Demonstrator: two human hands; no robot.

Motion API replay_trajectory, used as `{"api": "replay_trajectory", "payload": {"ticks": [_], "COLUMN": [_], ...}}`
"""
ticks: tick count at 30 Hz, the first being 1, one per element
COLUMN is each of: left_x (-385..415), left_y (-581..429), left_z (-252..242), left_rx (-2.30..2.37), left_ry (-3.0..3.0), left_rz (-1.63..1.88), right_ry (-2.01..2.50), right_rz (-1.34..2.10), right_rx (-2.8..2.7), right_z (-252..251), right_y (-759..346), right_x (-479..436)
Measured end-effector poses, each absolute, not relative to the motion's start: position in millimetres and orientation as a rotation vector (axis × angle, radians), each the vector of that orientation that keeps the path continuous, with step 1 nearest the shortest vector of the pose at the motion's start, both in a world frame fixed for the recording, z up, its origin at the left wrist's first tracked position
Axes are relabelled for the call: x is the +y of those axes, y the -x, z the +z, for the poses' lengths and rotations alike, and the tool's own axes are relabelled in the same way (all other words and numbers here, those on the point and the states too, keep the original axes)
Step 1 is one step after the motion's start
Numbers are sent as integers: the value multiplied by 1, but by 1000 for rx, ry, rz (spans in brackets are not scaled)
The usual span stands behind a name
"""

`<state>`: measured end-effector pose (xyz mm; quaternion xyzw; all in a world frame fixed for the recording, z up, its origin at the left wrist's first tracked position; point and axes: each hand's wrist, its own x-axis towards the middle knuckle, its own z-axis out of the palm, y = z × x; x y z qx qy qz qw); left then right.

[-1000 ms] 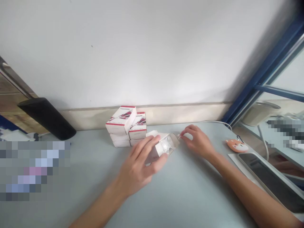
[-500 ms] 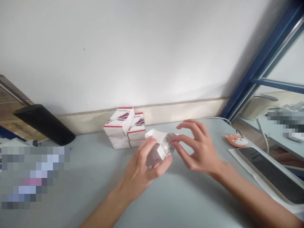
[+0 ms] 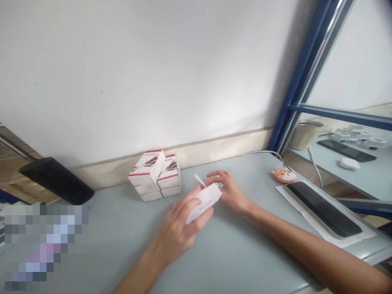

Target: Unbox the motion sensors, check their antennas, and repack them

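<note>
A small white carton (image 3: 200,208) with red lettering on its side is in my left hand (image 3: 176,228), whose fingers and thumb wrap round it. The carton's far end tilts up to the right, and a white flap (image 3: 199,179) stands out there. Right at that end is my right hand (image 3: 229,190), with its upper fingers stretched out over the opening and apart. Its thumb is hidden behind the carton. Whatever lies inside the carton cannot be seen from this angle. Beyond my left hand, several similar white-and-red boxes (image 3: 147,168) are stacked against the wall.
On the right lie a phone (image 3: 323,208) on white paper (image 3: 294,204) and an orange dog-faced case (image 3: 283,175). A black cylinder-like object (image 3: 58,179) leans at left. A blue-framed mirror or glass panel (image 3: 288,102) rises from the right edge of the grey table (image 3: 107,245).
My left hand has turned the carton, so its lettered side faces me and the clear item in its opening is hidden. My right hand has shifted behind the open end. The view has swung right.
</note>
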<state>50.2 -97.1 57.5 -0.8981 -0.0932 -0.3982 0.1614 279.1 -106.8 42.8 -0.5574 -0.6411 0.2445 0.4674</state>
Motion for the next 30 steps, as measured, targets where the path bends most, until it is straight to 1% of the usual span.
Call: {"api": "replay_trajectory", "payload": {"ticks": [3,6,8,12,15,19,22,25,30], "left_x": [-97,-100,-102,-104,-102,-94,-77,-47,10], "left_y": [-53,-58,-61,-65,-63,-64,-84,-120,-172], "left_z": [54,51,51,55,62,83,102,116,110], "left_rx": [-492,-770,-847,-913,-819,-804,-938,-1021,-1036], "left_ry": [2558,2562,2578,2573,2511,2405,2529,2786,2956], "left_rz": [-1128,-998,-964,-1053,-1098,-1104,-1064,-839,-700], "right_ry": [1331,1267,1232,1173,1121,1055,1025,999,1021], "right_rz": [630,622,641,704,761,708,618,580,568], "right_rx": [-1519,-1495,-1474,-1395,-1299,-985,-672,-449,-282], "right_z": [49,58,64,78,85,90,89,82,70], "right_y": [-286,-294,-300,-310,-317,-347,-385,-415,-423], "right_x": [-101,-96,-94,-95,-94,-85,-75,-69,-65]}}
